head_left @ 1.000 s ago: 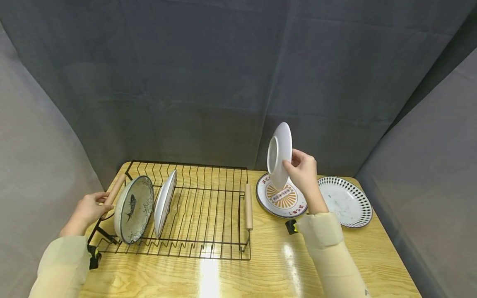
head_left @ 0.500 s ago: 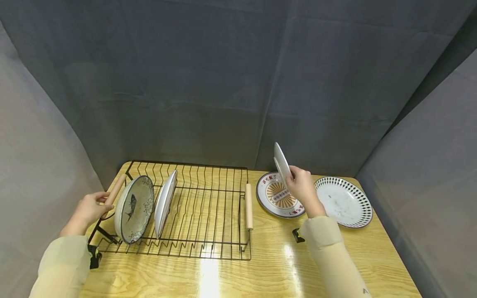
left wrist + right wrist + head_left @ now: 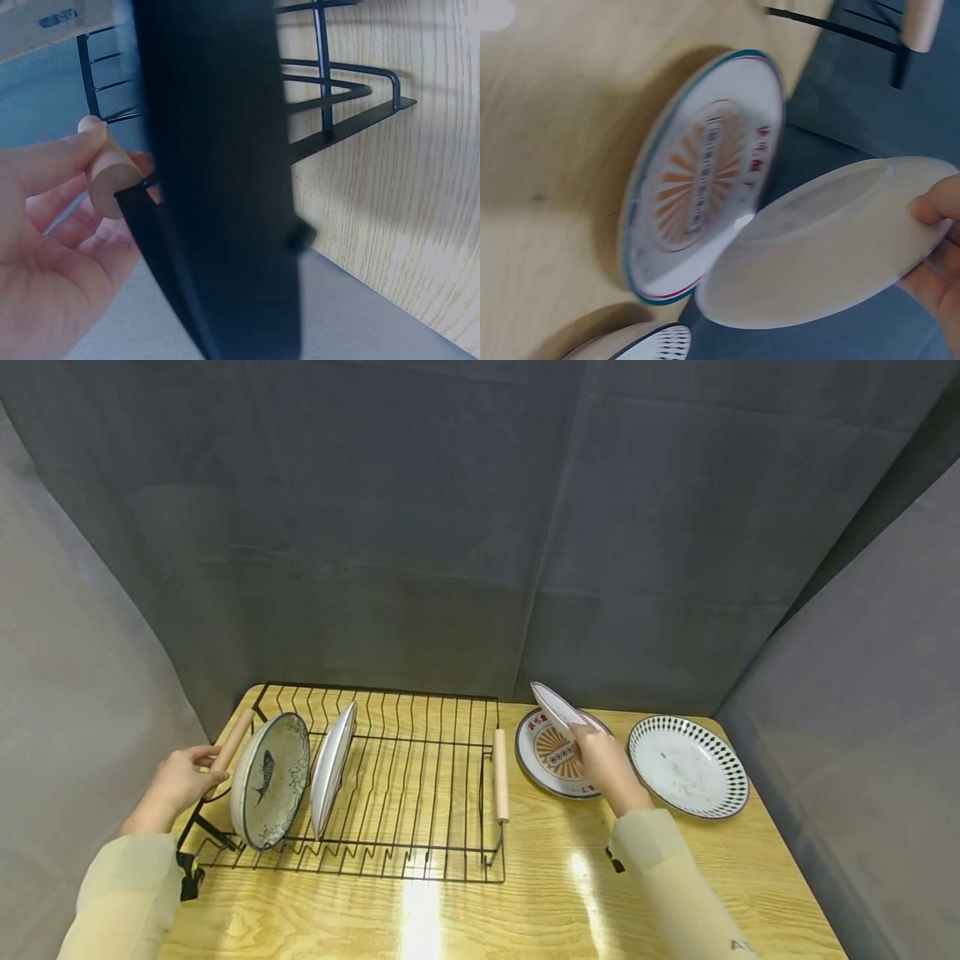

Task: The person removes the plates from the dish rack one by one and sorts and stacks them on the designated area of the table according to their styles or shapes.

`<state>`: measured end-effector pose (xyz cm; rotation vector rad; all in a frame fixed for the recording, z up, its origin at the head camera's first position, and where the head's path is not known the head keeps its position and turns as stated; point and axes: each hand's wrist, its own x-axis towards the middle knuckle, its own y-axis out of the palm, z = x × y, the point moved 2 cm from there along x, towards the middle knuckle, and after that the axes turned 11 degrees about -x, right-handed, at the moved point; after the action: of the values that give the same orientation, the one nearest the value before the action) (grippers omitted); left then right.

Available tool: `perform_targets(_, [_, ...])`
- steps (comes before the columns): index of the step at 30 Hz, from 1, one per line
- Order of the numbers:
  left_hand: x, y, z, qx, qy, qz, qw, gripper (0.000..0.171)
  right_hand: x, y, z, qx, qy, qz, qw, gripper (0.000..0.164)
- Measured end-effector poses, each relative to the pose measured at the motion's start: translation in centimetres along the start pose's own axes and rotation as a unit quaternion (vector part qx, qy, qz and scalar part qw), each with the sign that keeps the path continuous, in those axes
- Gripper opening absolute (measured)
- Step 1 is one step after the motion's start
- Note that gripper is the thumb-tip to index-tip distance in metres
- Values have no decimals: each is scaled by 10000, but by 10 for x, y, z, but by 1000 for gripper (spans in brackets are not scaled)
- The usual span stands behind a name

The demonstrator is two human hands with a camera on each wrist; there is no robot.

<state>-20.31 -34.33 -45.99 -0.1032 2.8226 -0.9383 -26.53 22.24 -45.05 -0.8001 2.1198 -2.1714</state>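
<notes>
My right hand (image 3: pixel 604 760) pinches the rim of a white plate (image 3: pixel 825 255), thumb on one face and fingers on the other. That plate tilts over a plate with an orange sunburst and red characters (image 3: pixel 542 760); whether the two touch I cannot tell. On the left, my left hand (image 3: pixel 180 778) grips the wooden handle (image 3: pixel 112 176) of a black wire dish rack (image 3: pixel 420 843). Beside that handle a bowl-like dish with a fish drawing (image 3: pixel 279 777) stands on edge in the rack. A white plate (image 3: pixel 330 772) stands on edge to its right.
An oval dish with a dark diamond-patterned rim (image 3: pixel 686 768) lies at the right of the wooden table (image 3: pixel 525 902). The rack's right wooden handle (image 3: pixel 501 777) rises beside the sunburst plate. Dark cloth (image 3: pixel 375 568) hangs behind the table.
My right hand has lowered the white plate toward the sunburst plate and tilted it over from near upright. The left hand keeps its hold on the rack handle.
</notes>
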Motion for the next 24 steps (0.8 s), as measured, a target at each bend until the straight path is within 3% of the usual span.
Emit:
perform_targets(8, [1,0,2,0,-14,37,10000,49,-14,17,-3,-367,-603,-238,9972,34])
perform_targets(24, [1,0,3,63,48,4,10000,49,-30,39,-3,-689,-831,-40,9941,33])
